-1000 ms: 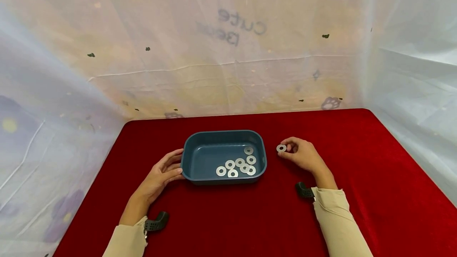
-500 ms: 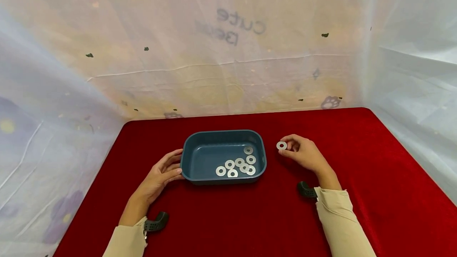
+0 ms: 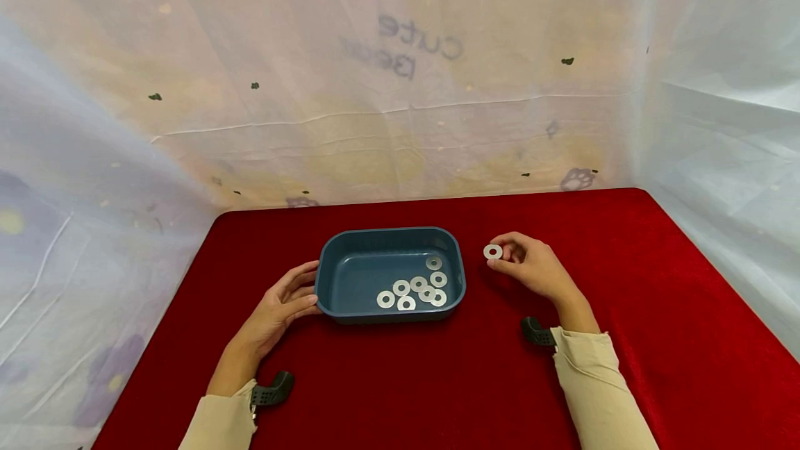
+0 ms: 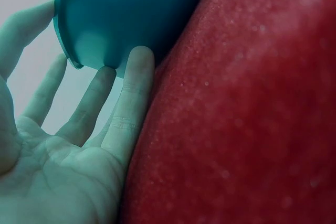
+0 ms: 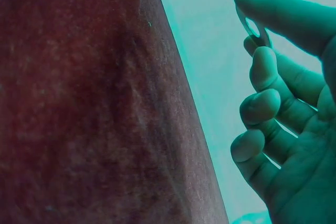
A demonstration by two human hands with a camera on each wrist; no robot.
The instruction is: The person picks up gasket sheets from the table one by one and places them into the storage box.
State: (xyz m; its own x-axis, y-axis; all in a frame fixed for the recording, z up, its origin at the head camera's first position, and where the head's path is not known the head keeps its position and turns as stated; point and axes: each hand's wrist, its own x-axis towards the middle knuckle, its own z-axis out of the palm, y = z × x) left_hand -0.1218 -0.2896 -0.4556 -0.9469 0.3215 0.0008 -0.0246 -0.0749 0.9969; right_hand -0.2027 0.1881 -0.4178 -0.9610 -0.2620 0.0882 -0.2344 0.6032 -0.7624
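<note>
A blue-grey rectangular tray (image 3: 356, 280) with rounded corners stands in the middle of the red cloth, several flat metal washers (image 3: 380, 300) lying in its right half. At the tray's left end is my left hand (image 3: 278, 307), its fairly straight fingers and thumb touching the outer wall; the left wrist view shows the fingertips against that wall (image 4: 126, 19). To the right of the tray, my right hand (image 3: 537, 271) holds one washer (image 3: 486, 253) pinched between thumb and index finger, raised over the cloth. In the right wrist view the other fingers curl loosely below the washer (image 5: 242, 18).
Red velvet cloth (image 3: 400, 387) covers the table, which ends at a straight back edge and rounded corners. Pale patterned plastic sheeting (image 3: 350, 151) rises behind and on both sides. A dark wrist strap part (image 3: 273, 389) juts out near the left cuff, with another (image 3: 536, 332) on the right.
My right hand has lifted slightly upward and away with the washer in its pinch. The left hand, the tray and the washers inside stay put.
</note>
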